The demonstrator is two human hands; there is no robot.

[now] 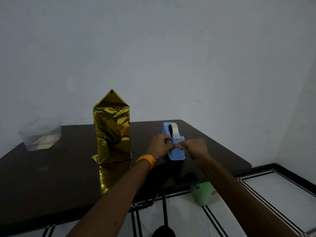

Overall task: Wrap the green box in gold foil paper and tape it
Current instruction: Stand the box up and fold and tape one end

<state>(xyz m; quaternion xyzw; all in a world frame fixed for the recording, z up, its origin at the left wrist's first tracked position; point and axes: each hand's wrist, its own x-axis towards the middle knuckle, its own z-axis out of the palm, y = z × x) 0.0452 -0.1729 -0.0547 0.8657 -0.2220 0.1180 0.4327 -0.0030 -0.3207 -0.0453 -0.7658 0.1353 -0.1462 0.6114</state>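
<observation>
Far left of the hands and further back, a clear tub (41, 134) sits on the dark counter (51, 177) with pale flat pieces inside.

Nearer, just left of the left hand and a little beyond it, stands the box (112, 134). It is upright with its long axis vertical and is covered in shiny, creased gold foil. The foil at the top is folded into a triangular flap that points straight up. A small foil tab sticks out onto the counter at its lower left corner, and the counter surface mirrors the gold.

The left hand (160, 146), with orange bangles (147, 160) on the wrist, curls its fingers against the left side of a blue dispenser (176, 151) and grips it. The dispenser's long axis runs away from the person, with the tape (174, 130) roll at the far end.

The right hand (195, 149) pinches the tape's end at the near end of the dispenser, fingertips almost meeting the left thumb.

Below the right forearm, a green tub (203, 194) stands on the floor; its small label is too blurred to read.
</observation>
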